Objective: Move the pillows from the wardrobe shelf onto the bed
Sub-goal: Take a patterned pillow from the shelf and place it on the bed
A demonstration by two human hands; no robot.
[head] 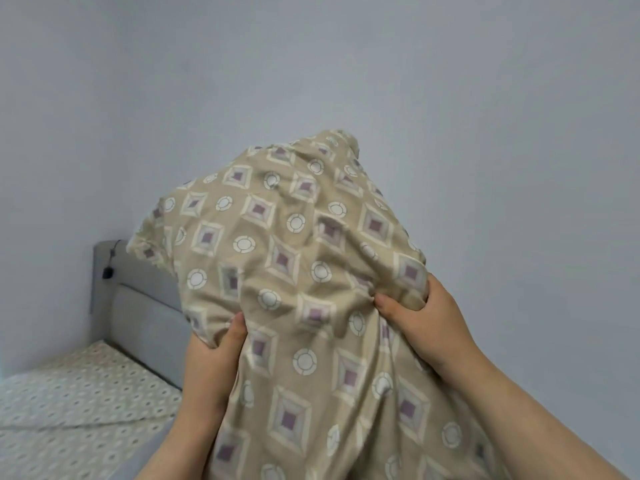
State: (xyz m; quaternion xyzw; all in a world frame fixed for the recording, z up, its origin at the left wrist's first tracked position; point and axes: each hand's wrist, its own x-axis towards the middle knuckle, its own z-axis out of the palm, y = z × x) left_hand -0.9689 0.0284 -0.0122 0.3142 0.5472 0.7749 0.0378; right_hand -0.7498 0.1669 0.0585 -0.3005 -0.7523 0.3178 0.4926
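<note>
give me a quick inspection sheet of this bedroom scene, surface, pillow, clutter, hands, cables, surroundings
surface: bed at lower left, covered by a pale patterned sheet, no pillow on the part in view
job's things: one pillow in a beige case with squares and circles, held up in the air, not touching the bed
clutter: nothing seen
grippers: left hand grips the pillow's lower left side; right hand grips its right side, thumb pressed into the fabric
cables: a thin dark cable with a small black plug hangs on the grey headboard
surroundings: plain pale wall; wardrobe not in view
</note>
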